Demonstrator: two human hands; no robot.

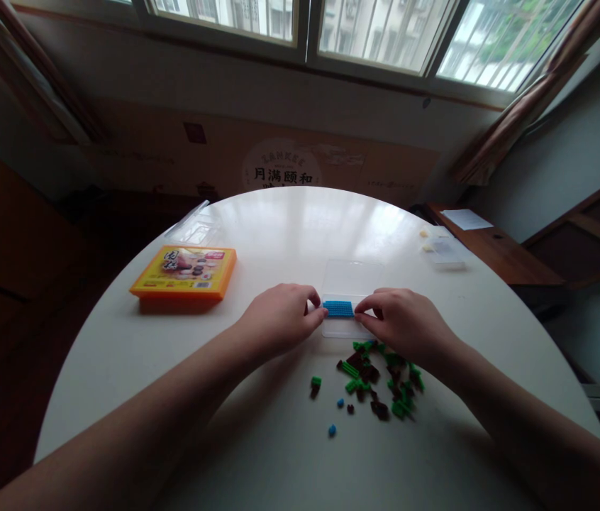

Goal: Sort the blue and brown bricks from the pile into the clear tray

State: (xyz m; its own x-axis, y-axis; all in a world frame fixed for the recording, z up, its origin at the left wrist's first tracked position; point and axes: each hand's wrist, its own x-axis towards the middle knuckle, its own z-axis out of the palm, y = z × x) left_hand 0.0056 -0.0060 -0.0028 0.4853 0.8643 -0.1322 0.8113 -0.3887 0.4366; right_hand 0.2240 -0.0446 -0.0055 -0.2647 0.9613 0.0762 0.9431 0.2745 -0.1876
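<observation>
Between my two hands is a flat blue studded building plate [338,309], held level over an open clear plastic case [350,273]. My left hand [284,312] pinches the plate's left end between thumb and fingertips. At its right end, my right hand [403,316] has thumb and forefinger closed on the edge. Just below the case lies a loose pile of small green and brown building bricks [369,372], partly covered by my right hand and wrist. Two small blue bricks [332,430] and a green and brown piece [315,383] lie apart from the pile.
An orange and yellow game box [186,273] lies on the left of the round white table [119,397], with a clear plastic tray [196,226] behind it. At the far right are clear plastic containers [445,252]. A wooden desk [518,252] stands beyond the table's right edge.
</observation>
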